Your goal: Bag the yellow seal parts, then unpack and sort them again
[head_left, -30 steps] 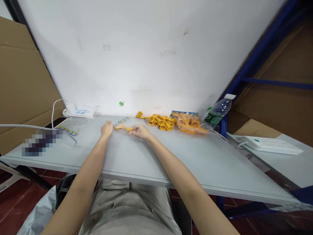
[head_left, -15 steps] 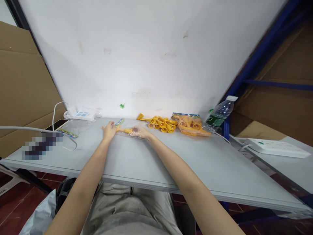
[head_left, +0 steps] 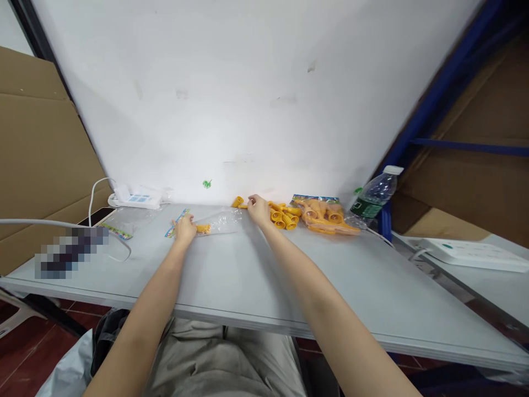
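My left hand (head_left: 184, 229) rests on the table at the left of centre, fingers bent and pressing on a clear plastic bag (head_left: 225, 221). The bag lies flat, with a colourful printed header (head_left: 172, 227) beside the hand and a yellow plastic horn (head_left: 203, 228) partly visible inside. My right hand (head_left: 259, 212) is at the left end of a pile of yellow plastic horns (head_left: 285, 216), its fingers curled at the stem of one horn (head_left: 238, 202). Part of that stem is hidden by the hand.
Right of the pile lies a filled bag of orange-yellow horns (head_left: 324, 215), with a water bottle (head_left: 374, 194) leaning behind it. At the left are a white power strip (head_left: 136, 199), a phone (head_left: 98, 216), cables and flat plastic bags. A white wall (head_left: 248, 110) backs the table.
My right hand has left the bag and moved right to the horn pile. My left hand has shifted slightly left, with the bag and its header.
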Motion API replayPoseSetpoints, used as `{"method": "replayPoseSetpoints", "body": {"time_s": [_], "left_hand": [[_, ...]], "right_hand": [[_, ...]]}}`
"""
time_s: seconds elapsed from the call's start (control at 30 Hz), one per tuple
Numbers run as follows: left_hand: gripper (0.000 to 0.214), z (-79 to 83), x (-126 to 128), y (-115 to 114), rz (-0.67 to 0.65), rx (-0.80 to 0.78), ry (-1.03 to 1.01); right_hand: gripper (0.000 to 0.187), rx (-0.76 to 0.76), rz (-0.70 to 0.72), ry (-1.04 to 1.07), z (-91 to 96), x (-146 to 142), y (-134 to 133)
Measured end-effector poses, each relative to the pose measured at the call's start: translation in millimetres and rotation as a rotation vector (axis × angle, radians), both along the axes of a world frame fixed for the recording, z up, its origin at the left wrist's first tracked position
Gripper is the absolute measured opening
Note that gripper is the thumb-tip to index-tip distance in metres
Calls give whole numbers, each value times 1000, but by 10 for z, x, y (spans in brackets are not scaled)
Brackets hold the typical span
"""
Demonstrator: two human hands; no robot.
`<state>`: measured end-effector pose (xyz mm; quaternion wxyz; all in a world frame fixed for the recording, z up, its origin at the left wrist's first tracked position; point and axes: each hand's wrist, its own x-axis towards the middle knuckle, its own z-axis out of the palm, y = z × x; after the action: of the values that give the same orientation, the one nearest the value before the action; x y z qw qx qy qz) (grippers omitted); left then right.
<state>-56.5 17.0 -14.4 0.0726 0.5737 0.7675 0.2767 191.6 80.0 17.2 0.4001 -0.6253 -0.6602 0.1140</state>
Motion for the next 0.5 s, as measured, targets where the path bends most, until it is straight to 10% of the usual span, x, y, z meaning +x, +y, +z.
{"method": "replayPoseSetpoints", "body": {"time_s": [0.2,0.5], "left_hand": [[47,-33,33,25,8,-4,-34],[49,-65,124,-25,-88,-86,180]], "right_hand": [[32,-103,-87,-589,-103,143,-47],[26,-74,-116,-249,-43,190,-108]]}}
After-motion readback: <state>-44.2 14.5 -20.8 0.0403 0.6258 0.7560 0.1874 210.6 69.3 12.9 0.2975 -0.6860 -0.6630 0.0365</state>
